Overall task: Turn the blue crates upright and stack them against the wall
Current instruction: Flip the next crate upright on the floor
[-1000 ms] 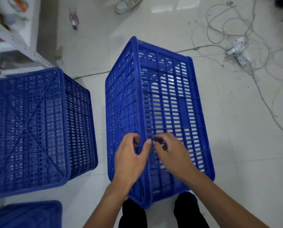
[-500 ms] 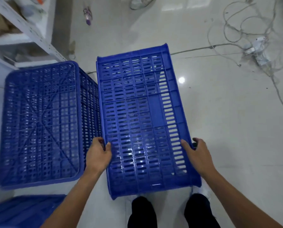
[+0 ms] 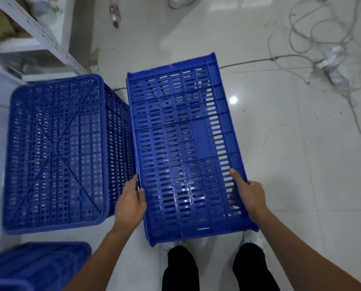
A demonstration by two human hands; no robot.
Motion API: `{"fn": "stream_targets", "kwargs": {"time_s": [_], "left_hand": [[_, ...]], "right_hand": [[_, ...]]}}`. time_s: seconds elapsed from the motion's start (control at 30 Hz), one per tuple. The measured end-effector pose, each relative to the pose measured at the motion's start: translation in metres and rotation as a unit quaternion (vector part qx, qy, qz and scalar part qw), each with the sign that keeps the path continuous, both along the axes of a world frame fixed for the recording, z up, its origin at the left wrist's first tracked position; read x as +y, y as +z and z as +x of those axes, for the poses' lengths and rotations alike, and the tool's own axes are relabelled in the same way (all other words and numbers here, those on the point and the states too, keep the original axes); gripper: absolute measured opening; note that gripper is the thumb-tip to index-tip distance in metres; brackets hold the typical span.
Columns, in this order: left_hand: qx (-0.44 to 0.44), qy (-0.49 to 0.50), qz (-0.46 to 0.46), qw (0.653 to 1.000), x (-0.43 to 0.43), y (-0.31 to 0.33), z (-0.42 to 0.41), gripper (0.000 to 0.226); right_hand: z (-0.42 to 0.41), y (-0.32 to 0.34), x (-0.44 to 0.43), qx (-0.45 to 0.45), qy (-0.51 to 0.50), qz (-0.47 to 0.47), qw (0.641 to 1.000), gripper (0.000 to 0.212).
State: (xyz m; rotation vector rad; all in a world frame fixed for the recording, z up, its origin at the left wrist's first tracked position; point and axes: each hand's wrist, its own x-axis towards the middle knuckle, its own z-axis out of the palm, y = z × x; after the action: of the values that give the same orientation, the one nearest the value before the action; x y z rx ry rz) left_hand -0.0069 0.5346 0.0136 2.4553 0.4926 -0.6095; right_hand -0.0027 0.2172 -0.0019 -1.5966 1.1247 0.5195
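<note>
I hold a blue slotted crate (image 3: 185, 148) in front of my legs, one long slotted side facing up at me. My left hand (image 3: 130, 203) grips its left edge near the lower corner. On the opposite edge, at about the same height, sits my right hand (image 3: 247, 194). To the left a second blue crate (image 3: 55, 152) lies upside down on the floor, its ribbed bottom facing up. A third blue crate (image 3: 36, 267) shows partly at the lower left corner.
A white metal shelf unit (image 3: 39, 36) with boxes stands at the upper left. Tangled white cables and a power strip (image 3: 330, 64) lie on the tiled floor at the upper right. A small bottle (image 3: 115, 14) and someone's shoe (image 3: 178, 1) are at the top.
The crate has turned from standing on edge to lying broad side up. My hands moved apart from its near ridge to its left and right edges.
</note>
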Motion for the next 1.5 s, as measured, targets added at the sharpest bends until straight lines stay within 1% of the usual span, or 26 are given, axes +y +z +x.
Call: {"fn": "stream_targets", "kwargs": {"time_s": [0.1,0.17,0.27,0.37,0.43,0.57,0.63,0.73,0.83,0.9,1.0,1.13,1.2,1.27,1.37,1.43,1.47,1.5], "left_hand": [[0.046,-0.003,0.006,0.999,-0.007,0.01,-0.014,0.057],[0.064,-0.018,0.02,0.998,-0.015,0.014,-0.019,0.056],[0.062,-0.04,0.028,0.997,-0.03,0.018,-0.023,0.054],[0.063,-0.049,-0.01,0.997,-0.058,0.026,-0.03,0.055],[0.056,-0.07,-0.029,0.996,-0.077,0.026,-0.035,0.059],[0.058,-0.076,-0.054,0.994,-0.104,0.016,-0.035,0.071],[0.062,-0.084,-0.06,0.993,-0.119,0.014,-0.03,0.074],[0.056,-0.097,-0.059,0.992,-0.135,0.011,-0.018,0.075],[0.045,-0.105,-0.067,0.991,-0.15,0.007,-0.006,0.071],[0.055,-0.115,-0.069,0.989,-0.155,0.005,0.001,0.067],[0.093,-0.143,-0.066,0.983,-0.155,0.005,0.012,0.068],[0.128,-0.172,-0.047,0.976,-0.148,0.003,0.022,0.072],[0.151,-0.135,-0.064,0.977,-0.143,0.003,0.025,0.072],[0.182,-0.104,-0.062,0.976,-0.138,0.004,0.027,0.071],[0.237,-0.117,-0.021,0.964,-0.123,-0.006,0.029,0.071],[0.276,-0.099,-0.01,0.956,-0.113,-0.011,0.027,0.065],[0.276,-0.088,-0.002,0.957,-0.109,-0.014,0.026,0.061],[0.255,-0.081,0.006,0.964,-0.106,-0.015,0.024,0.057]], "right_hand": [[-0.003,0.004,-0.002,-0.003,0.02,-0.043,0.999,0.078],[-0.008,0.009,-0.008,-0.002,0.031,-0.057,0.998,0.078],[-0.014,0.016,-0.028,0.006,0.041,-0.082,0.996,0.087],[-0.021,0.023,-0.054,0.007,0.047,-0.098,0.994,0.091],[-0.024,0.027,-0.073,0.005,0.043,-0.108,0.993,0.093],[-0.025,0.035,-0.105,-0.002,0.029,-0.123,0.992,0.091],[-0.022,0.038,-0.12,-0.006,0.021,-0.131,0.991,0.094],[-0.019,0.041,-0.136,-0.015,0.013,-0.13,0.991,0.101],[-0.017,0.043,-0.147,-0.018,0.003,-0.136,0.991,0.101],[-0.019,0.047,-0.149,-0.02,-0.002,-0.15,0.988,0.098],[-0.024,0.056,-0.145,-0.03,0.009,-0.176,0.984,0.087],[-0.032,0.063,-0.131,-0.052,0.039,-0.168,0.984,0.069],[-0.036,0.065,-0.124,-0.066,0.068,-0.151,0.984,0.056],[-0.039,0.068,-0.114,-0.089,0.089,-0.134,0.983,0.049],[-0.042,0.07,-0.095,-0.102,0.14,-0.128,0.977,0.043],[-0.042,0.068,-0.077,-0.105,0.184,-0.143,0.967,0.044],[-0.041,0.069,-0.066,-0.107,0.205,-0.148,0.962,0.044],[-0.04,0.07,-0.055,-0.112,0.222,-0.145,0.958,0.043]]}}
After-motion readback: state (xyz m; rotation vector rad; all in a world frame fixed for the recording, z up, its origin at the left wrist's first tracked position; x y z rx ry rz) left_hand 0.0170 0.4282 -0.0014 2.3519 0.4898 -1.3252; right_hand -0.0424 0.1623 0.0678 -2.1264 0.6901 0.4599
